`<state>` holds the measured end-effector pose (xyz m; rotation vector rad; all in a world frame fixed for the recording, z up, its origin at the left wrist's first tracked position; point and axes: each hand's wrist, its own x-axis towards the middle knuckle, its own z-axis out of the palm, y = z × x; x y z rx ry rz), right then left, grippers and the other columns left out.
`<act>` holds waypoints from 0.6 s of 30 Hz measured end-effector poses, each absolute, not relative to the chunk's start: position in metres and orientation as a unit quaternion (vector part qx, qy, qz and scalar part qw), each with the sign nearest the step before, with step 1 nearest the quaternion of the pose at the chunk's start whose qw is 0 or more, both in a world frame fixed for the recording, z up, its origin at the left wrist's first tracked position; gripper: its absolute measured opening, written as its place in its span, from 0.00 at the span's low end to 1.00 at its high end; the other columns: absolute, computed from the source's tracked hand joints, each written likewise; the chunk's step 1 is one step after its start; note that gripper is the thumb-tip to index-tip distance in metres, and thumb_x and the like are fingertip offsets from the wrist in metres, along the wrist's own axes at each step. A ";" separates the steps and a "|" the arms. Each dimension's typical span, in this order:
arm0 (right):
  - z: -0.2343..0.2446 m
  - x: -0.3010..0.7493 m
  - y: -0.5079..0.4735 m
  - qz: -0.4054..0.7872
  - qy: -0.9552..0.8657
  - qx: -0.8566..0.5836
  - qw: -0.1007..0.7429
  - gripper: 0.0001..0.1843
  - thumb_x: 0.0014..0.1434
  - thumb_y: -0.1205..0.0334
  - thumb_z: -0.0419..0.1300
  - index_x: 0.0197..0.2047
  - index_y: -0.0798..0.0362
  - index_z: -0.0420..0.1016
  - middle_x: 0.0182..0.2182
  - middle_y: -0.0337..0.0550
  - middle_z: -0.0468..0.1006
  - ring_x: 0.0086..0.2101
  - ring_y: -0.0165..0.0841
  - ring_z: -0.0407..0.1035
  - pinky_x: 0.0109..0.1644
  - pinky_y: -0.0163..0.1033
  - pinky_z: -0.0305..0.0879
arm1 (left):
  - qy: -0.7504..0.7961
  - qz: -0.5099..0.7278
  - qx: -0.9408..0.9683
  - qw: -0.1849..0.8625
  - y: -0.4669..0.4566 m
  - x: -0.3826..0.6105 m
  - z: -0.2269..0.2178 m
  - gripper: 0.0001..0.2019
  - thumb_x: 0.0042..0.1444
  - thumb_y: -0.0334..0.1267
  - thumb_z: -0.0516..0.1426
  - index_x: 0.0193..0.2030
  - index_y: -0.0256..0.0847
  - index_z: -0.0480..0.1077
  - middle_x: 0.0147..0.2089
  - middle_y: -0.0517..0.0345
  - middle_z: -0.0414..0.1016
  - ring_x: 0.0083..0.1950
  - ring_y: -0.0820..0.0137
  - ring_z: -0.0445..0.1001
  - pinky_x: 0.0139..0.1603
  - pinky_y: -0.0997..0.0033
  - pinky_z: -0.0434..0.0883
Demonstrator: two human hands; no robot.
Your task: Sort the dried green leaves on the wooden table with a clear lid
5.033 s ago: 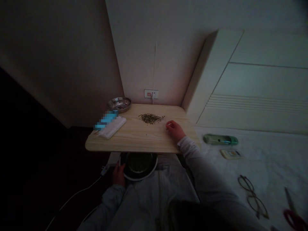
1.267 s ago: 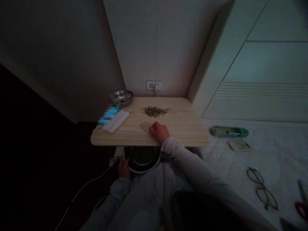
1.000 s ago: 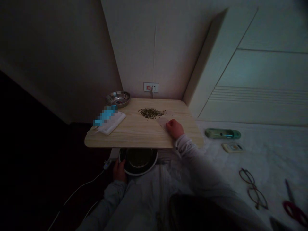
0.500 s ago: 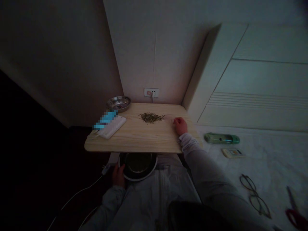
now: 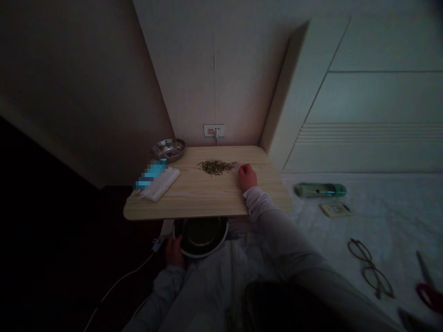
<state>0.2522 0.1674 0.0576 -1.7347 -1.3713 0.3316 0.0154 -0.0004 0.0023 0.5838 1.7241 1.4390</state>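
A spread of small dark green beans (image 5: 213, 167), perhaps mung beans, lies on the pale wooden table (image 5: 207, 201). At its right end, my right hand (image 5: 248, 177) is closed on a thin see-through piece (image 5: 235, 165), which looks like plastic and reaches to the edge of the beans. Below the table's front edge, my left hand (image 5: 175, 252) grips the left rim of a dark round dish with a pale rim (image 5: 201, 254), held at my lap. The dish's far side is hidden under the table, and its dim contents cannot be made out.
A steel bowl (image 5: 169, 150) stands at the table's back left, near a white device (image 5: 161, 184) with a blurred blue screen. On the white bedding at right lie a green bottle (image 5: 320, 190), a pale phone-like object (image 5: 336, 210), glasses (image 5: 371, 268) and scissors (image 5: 429, 288).
My right hand has moved left with the see-through piece, nearer the beans. The bean spread looks slightly tighter at its right end. My left hand keeps its grip on the dish.
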 end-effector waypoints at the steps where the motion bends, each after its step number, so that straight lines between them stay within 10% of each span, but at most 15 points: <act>1: 0.058 0.254 0.167 0.130 -0.545 -0.705 0.435 0.13 0.47 0.58 0.42 0.33 0.55 0.62 0.27 0.44 0.69 0.27 0.29 0.61 0.31 0.33 0.55 | 0.683 0.569 0.234 0.394 0.000 0.015 0.001 0.15 0.36 0.36 0.51 0.35 0.36 0.67 0.32 0.53 0.68 0.37 0.67 0.64 0.37 0.69 0.60; 18: 0.059 0.291 0.161 0.156 -0.517 -0.691 0.480 0.16 0.47 0.59 0.41 0.35 0.58 0.59 0.29 0.44 0.68 0.29 0.26 0.62 0.33 0.30 0.57 | 0.674 0.575 0.181 0.427 0.001 0.020 0.007 0.19 0.37 0.35 0.51 0.39 0.33 0.64 0.33 0.52 0.67 0.36 0.68 0.65 0.36 0.71 0.62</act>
